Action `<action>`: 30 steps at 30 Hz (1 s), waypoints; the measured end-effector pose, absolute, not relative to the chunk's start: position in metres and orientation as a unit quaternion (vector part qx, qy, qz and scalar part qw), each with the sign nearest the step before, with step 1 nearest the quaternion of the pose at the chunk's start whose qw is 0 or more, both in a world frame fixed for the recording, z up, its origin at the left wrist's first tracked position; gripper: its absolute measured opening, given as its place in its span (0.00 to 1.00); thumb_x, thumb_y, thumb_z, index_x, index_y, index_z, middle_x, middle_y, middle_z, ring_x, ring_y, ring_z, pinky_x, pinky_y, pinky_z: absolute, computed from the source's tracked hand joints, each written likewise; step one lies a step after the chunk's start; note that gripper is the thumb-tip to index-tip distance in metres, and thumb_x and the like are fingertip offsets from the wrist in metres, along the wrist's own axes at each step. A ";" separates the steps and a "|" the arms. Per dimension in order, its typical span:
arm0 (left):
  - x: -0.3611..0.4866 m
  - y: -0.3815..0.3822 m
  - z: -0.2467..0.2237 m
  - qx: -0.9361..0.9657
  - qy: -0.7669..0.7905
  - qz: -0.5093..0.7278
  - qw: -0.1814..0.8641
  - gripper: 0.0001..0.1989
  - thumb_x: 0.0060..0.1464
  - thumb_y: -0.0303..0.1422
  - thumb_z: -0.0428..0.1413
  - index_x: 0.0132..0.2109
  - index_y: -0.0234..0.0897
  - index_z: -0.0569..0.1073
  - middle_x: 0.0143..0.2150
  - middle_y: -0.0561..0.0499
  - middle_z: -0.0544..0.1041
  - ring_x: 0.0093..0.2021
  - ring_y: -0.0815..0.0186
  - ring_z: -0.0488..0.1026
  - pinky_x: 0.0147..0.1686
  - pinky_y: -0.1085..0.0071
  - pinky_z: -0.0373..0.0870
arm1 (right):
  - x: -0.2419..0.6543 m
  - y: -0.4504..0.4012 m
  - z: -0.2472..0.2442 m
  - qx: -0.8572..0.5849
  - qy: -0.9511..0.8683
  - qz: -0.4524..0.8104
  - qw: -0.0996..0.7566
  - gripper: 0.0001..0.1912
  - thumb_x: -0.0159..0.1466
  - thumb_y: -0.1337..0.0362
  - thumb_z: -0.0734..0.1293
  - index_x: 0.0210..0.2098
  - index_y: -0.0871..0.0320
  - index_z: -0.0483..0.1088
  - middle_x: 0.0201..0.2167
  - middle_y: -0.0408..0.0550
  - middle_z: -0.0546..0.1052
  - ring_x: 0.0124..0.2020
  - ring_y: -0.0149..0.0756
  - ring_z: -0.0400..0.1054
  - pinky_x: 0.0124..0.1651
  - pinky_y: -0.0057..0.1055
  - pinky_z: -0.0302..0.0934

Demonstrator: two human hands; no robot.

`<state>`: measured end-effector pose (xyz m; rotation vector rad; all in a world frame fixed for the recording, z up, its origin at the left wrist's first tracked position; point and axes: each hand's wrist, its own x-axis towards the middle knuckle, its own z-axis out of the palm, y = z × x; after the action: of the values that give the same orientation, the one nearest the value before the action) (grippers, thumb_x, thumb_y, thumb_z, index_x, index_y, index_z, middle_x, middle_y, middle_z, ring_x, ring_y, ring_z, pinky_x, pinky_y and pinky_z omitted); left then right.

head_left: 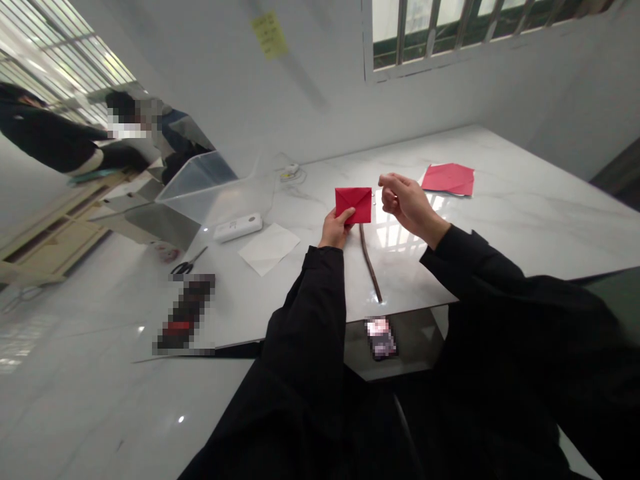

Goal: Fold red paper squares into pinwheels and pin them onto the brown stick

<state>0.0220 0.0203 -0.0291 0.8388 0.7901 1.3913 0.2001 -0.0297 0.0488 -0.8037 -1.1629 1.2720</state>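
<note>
I am holding a red envelope (362, 199) above the white table (530, 227), my left hand (335, 230) pinching its lower part. My right hand (409, 205) is hovering just beside it, curling inward; whether it is gripping anything, I cannot tell. A brown stick (369, 263) is lying nearby, red paper (449, 179) resting farther right.

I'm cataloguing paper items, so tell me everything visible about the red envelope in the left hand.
The red envelope is rectangular and looks like paper. Fold lines slant from its upper corners to a point, like a flap folded down; I can't tell if it's sealed. It is held above the table, flap side toward the camera, the left hand gripping its lower part, thumb in front.
</note>
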 end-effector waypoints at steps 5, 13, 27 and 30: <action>0.019 0.021 -0.029 0.356 0.340 0.618 0.613 0.17 0.38 0.29 0.71 0.38 0.35 0.77 0.35 0.50 0.80 0.37 0.66 0.77 0.41 0.69 0.73 | 0.194 0.023 -0.008 -0.428 -0.361 0.533 0.634 0.19 0.63 0.46 0.69 0.32 0.54 0.63 0.21 0.36 0.62 0.19 0.25 0.53 0.21 0.22 0.51; 0.025 0.020 -0.029 0.408 0.355 0.592 0.597 0.21 0.36 0.33 0.73 0.40 0.34 0.79 0.37 0.48 0.82 0.41 0.61 0.79 0.48 0.65 0.74 | 0.196 0.017 -0.024 -0.374 -0.499 0.548 0.557 0.23 0.55 0.45 0.76 0.35 0.57 0.72 0.26 0.40 0.71 0.24 0.25 0.62 0.26 0.24 0.57; 0.026 0.021 -0.029 0.396 0.369 0.616 0.572 0.18 0.39 0.32 0.72 0.39 0.34 0.78 0.39 0.47 0.81 0.42 0.62 0.78 0.46 0.65 0.74 | 0.198 0.019 -0.027 -0.392 -0.621 0.510 0.448 0.22 0.58 0.46 0.74 0.33 0.61 0.77 0.25 0.46 0.76 0.23 0.27 0.64 0.26 0.26 0.59; 0.026 0.021 -0.029 0.387 0.368 0.629 0.565 0.18 0.39 0.33 0.72 0.39 0.34 0.78 0.39 0.48 0.81 0.42 0.62 0.78 0.46 0.65 0.74 | 0.198 0.021 -0.028 -0.394 -0.634 0.504 0.434 0.23 0.59 0.45 0.73 0.29 0.61 0.75 0.24 0.47 0.76 0.23 0.27 0.64 0.26 0.26 0.58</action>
<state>0.0260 0.0206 -0.0287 0.9101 0.8663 1.4783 0.1980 0.0205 -0.0276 -0.9803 -1.5796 1.2564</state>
